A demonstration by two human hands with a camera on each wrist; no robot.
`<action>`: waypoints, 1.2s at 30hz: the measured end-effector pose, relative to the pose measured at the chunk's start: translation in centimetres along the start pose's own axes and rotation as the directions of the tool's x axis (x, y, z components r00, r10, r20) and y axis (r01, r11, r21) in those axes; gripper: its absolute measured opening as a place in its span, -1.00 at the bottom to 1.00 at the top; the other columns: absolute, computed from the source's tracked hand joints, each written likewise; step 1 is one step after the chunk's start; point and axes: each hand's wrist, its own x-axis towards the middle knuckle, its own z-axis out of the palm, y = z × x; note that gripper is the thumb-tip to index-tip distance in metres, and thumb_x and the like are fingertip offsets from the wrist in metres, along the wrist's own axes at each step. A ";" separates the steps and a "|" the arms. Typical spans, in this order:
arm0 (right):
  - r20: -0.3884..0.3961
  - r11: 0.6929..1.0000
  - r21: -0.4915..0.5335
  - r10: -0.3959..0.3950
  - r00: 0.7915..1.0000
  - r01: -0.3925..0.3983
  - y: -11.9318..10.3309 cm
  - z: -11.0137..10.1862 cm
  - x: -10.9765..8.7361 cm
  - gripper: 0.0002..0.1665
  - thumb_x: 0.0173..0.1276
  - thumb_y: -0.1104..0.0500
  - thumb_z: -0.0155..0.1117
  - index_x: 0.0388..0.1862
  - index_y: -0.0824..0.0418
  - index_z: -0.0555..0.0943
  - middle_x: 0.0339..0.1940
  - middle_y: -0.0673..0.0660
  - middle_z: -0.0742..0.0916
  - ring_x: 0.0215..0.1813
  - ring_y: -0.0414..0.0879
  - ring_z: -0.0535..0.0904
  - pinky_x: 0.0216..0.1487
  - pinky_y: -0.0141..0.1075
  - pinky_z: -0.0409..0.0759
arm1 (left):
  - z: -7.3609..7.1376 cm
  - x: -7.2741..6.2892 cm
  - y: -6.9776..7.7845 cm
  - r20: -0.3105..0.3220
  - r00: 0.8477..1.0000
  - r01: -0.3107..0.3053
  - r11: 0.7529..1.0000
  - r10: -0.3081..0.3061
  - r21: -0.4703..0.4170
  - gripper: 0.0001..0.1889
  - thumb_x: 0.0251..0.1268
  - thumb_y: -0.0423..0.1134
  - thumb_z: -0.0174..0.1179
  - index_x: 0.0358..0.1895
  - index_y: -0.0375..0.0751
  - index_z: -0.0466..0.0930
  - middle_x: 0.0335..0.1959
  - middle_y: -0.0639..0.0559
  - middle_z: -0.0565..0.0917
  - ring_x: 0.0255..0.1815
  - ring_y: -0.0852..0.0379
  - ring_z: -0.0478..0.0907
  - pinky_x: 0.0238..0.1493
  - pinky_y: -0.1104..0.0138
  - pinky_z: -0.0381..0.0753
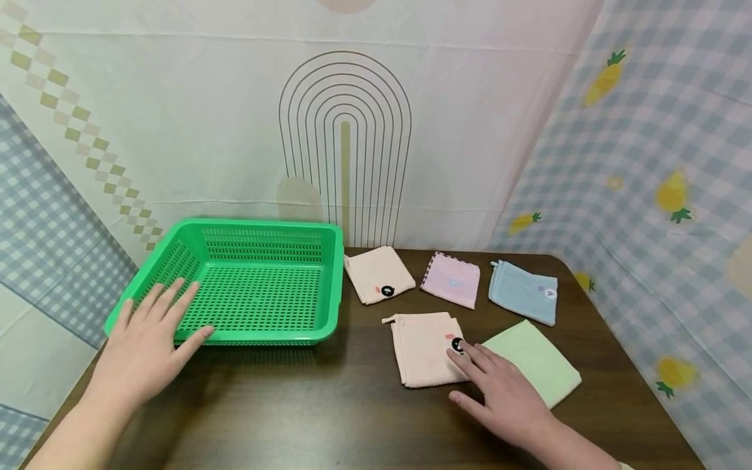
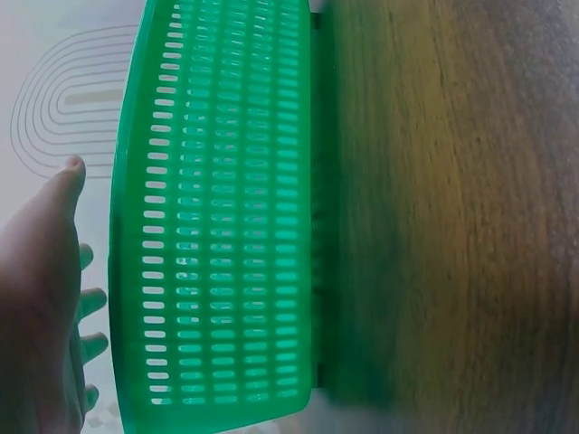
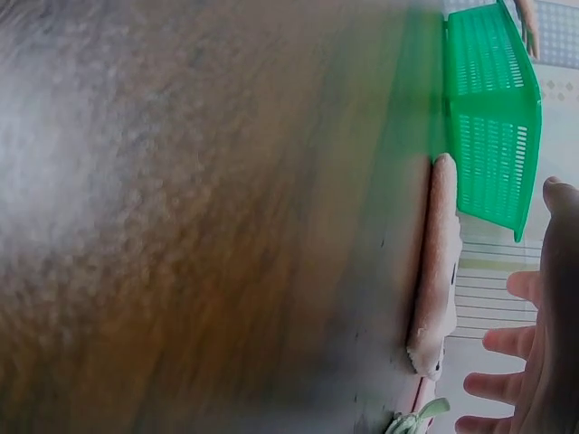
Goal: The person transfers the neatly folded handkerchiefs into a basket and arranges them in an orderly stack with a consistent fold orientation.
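Observation:
My left hand (image 1: 147, 346) is spread open above the near left rim of a green perforated plastic basket (image 1: 331, 300). In the left wrist view, that hand (image 2: 36, 298) is beside the basket's upper edge, holding nothing. My right hand (image 1: 505, 398) has its fingers extended over the right edge of a folded pale pink towel (image 1: 425, 352), which has a hanging loop and a small black face patch. It also partly covers a folded light green towel (image 1: 537, 362). In the right wrist view, the fingers hover above the pink towel's (image 3: 439, 271) thick folded side.
Along the back of the dark wooden table (image 1: 282, 411) lie a folded cream towel (image 1: 376, 271), a lilac towel (image 1: 449, 277) with a checked edge, and a blue towel (image 1: 519, 290). A patterned cloth backdrop (image 1: 470, 130) rises behind the table and on both sides.

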 end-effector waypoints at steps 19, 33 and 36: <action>-0.011 0.999 0.013 0.038 0.999 -0.038 0.7 0.3 0.1 -0.20 0.38 -0.33 0.19 0.51 -0.07 0.36 0.42 0.14 0.48 0.33 0.14 0.47 0.21 0.14 0.47 | 0.0 0.0 -0.5 0.024 1.000 0.020 1.000 -0.019 -0.006 -0.12 0.45 0.24 0.02 0.63 0.05 -0.22 0.61 -0.20 -0.04 0.59 -0.32 -0.24 0.46 -0.23 -0.54; 0.022 0.997 0.020 0.075 0.997 -0.075 1.6 0.6 0.7 -0.19 0.38 -0.40 0.11 0.52 -0.13 0.33 0.39 0.16 0.51 0.30 0.15 0.49 0.19 0.14 0.50 | -0.1 0.2 -0.8 0.046 0.998 0.043 0.999 -0.042 -0.010 -0.12 0.45 0.28 -0.03 0.63 0.05 -0.23 0.61 -0.22 -0.04 0.58 -0.35 -0.23 0.45 -0.23 -0.56; 0.026 0.997 0.019 0.076 0.997 -0.077 1.7 0.6 0.8 -0.18 0.38 -0.43 0.05 0.52 -0.12 0.34 0.39 0.16 0.51 0.31 0.16 0.48 0.19 0.15 0.49 | -0.1 0.4 -0.9 0.049 0.998 0.045 0.999 -0.044 -0.009 -0.12 0.45 0.28 -0.04 0.63 0.03 -0.23 0.60 -0.26 -0.02 0.57 -0.37 -0.21 0.46 -0.24 -0.56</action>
